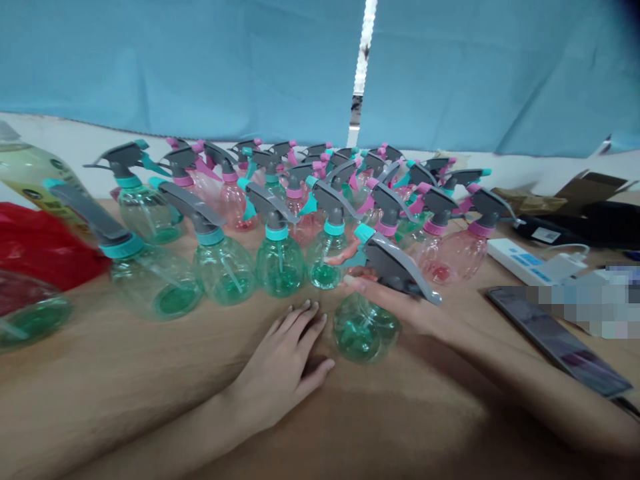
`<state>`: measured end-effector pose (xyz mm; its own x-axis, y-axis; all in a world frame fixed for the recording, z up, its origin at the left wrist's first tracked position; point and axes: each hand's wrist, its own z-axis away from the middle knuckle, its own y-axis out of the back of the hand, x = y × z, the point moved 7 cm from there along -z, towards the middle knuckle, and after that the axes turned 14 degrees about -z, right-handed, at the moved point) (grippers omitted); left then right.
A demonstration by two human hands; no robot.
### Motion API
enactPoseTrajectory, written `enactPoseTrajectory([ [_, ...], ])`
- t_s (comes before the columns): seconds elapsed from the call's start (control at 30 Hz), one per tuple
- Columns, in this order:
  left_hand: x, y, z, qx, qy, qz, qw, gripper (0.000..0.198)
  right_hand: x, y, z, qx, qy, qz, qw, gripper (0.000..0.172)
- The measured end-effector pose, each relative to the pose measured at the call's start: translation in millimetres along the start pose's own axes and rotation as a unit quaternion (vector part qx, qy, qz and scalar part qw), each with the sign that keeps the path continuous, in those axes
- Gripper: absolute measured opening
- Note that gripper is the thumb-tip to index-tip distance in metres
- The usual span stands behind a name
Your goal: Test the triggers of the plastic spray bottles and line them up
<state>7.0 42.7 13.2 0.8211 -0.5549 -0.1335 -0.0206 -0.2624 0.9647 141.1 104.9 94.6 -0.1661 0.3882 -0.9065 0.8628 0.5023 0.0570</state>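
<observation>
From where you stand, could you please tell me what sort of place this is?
Probably a small packing or assembly bench: dozens of identical spray bottles stand in rows on a wooden table, the right hand grips one green bottle, and a blue curtain hangs behind.

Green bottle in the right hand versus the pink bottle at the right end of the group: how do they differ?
The green bottle has a green-tinted body and teal trim; the pink bottle has a pink-tinted body and pink trim. The green bottle is gripped near its neck by the right hand; the pink bottle stands untouched. The green bottle sits apart, nearest the person; the pink bottle stands in the cluster. Both are see-through with grey trigger heads.
</observation>
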Motion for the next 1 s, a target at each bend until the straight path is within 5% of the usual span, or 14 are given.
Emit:
enactPoseTrajectory([
  [0.5, 0, 0.6, 0, -0.005, 0.001, 0.013, 1.000, 0.053, 20, 6, -6, -0.005, 0.031, 0.024, 0.999, 0.033],
  [0.63, 0, 0.7, 0, -0.001, 0.001, 0.011, 1.000, 0.053, 17, 8, -4, 0.019, 0.021, 0.045, 0.999, 0.016],
  [0.83, 0, -1.1, 0, -0.008, 0.000, -0.001, 1.000, 0.054, 5, 11, 1, 0.072, -0.001, 0.072, 0.995, 0.023],
  [1.0, 0, -0.8, 0, -0.006, -0.002, 0.001, 1.000, 0.054, -2, 5, -1, 0.043, 0.019, 0.061, 0.997, 0.020],
])
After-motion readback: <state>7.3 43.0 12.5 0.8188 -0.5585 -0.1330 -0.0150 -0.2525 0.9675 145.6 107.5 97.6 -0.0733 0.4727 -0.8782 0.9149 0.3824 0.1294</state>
